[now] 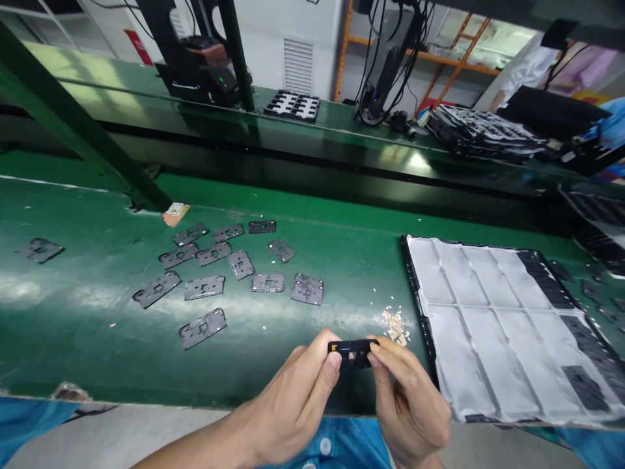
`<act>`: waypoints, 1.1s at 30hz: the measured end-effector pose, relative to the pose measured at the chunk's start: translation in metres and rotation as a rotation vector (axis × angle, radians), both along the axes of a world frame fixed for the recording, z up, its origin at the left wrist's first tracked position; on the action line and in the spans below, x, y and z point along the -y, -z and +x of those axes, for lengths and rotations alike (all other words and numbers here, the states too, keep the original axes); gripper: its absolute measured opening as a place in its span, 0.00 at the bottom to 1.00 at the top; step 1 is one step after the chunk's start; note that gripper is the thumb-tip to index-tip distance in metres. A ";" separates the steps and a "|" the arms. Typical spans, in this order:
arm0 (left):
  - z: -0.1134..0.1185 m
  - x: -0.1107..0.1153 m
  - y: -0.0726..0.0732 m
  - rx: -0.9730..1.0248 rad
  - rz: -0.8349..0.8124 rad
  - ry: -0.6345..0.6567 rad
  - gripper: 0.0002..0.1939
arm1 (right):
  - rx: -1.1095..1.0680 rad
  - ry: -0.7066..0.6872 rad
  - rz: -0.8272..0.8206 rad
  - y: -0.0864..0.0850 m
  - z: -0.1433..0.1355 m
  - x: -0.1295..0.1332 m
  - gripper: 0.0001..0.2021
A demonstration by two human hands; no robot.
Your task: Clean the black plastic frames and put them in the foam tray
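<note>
A small black plastic part [352,355] with rectangular openings and a yellow mark at its left end is held between both hands, over the near edge of the green table [273,365]. My left hand [297,397] pinches its left end between thumb and fingers. At its right end, my right hand [407,397] grips it with thumb and forefinger. Several similar dark grey parts [204,287] lie scattered on the table to the left of the hands. A little heap of small pale pieces [396,326] lies just beyond my right hand.
A large black tray with a whitish compartmented liner [469,306] lies at the right, with dark parts along its right side. A green slanted post [92,124] stands at the left. Stacked trays [483,130] and a black-and-white tray [291,105] rest on the back ledge.
</note>
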State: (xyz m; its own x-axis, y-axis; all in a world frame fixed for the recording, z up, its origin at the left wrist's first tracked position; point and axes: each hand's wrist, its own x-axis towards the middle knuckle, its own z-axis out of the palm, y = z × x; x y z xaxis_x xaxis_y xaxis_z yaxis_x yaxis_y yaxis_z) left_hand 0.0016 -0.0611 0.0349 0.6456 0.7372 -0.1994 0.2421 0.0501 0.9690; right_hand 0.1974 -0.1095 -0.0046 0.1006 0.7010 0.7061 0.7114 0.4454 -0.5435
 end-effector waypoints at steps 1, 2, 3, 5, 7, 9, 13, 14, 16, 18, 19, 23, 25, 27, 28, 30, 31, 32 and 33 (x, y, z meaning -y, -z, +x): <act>0.000 0.000 0.000 0.003 -0.005 0.000 0.19 | 0.009 -0.002 0.001 -0.001 0.000 0.000 0.21; 0.000 0.001 -0.001 0.006 -0.008 -0.001 0.20 | 0.018 -0.003 0.003 -0.002 0.001 0.000 0.21; 0.000 0.001 -0.001 0.011 -0.009 -0.004 0.20 | 0.025 -0.002 0.005 -0.003 0.001 0.000 0.21; 0.000 0.001 0.000 0.016 -0.008 -0.013 0.20 | 0.025 0.000 0.008 -0.005 0.000 -0.002 0.20; 0.000 0.001 0.000 0.022 -0.010 -0.017 0.20 | 0.010 0.002 0.005 -0.006 -0.001 -0.003 0.19; 0.000 0.000 0.000 0.028 -0.016 -0.023 0.20 | -0.005 0.004 0.002 -0.005 -0.001 -0.003 0.19; 0.003 0.001 0.001 0.048 -0.021 -0.035 0.19 | -0.007 0.005 -0.015 -0.002 -0.001 -0.002 0.18; 0.003 0.001 0.002 0.056 -0.024 -0.038 0.19 | -0.006 0.003 -0.016 -0.002 -0.001 -0.002 0.17; 0.004 0.001 0.003 0.071 -0.032 -0.048 0.20 | -0.005 -0.007 -0.029 -0.001 -0.001 -0.003 0.16; 0.005 0.001 0.003 0.074 -0.044 -0.051 0.20 | -0.007 -0.019 -0.048 -0.002 0.000 -0.003 0.15; 0.005 0.001 0.004 0.074 -0.047 -0.050 0.20 | -0.009 -0.025 -0.061 -0.003 0.001 -0.003 0.15; 0.004 -0.001 0.008 0.076 -0.053 -0.058 0.20 | -0.031 -0.063 -0.127 -0.006 0.006 -0.002 0.12; 0.004 -0.002 0.010 0.086 -0.057 -0.069 0.20 | -0.058 -0.097 -0.168 -0.005 0.009 0.000 0.11; 0.005 -0.003 0.012 0.101 -0.055 -0.092 0.20 | -0.090 -0.115 -0.194 -0.004 0.011 0.001 0.11; 0.005 -0.004 0.013 0.110 -0.050 -0.106 0.20 | -0.102 -0.116 -0.201 -0.003 0.011 0.001 0.10; 0.006 -0.006 0.014 0.124 -0.034 -0.129 0.20 | -0.112 -0.111 -0.192 -0.002 0.010 0.001 0.10; 0.007 -0.007 0.014 0.122 -0.024 -0.141 0.21 | -0.107 -0.109 -0.178 -0.001 0.009 0.001 0.11; 0.008 -0.008 0.014 0.113 -0.011 -0.149 0.21 | -0.100 -0.109 -0.165 -0.001 0.008 0.000 0.11; 0.008 -0.009 0.015 0.100 0.005 -0.155 0.21 | -0.095 -0.109 -0.153 0.000 0.007 0.000 0.11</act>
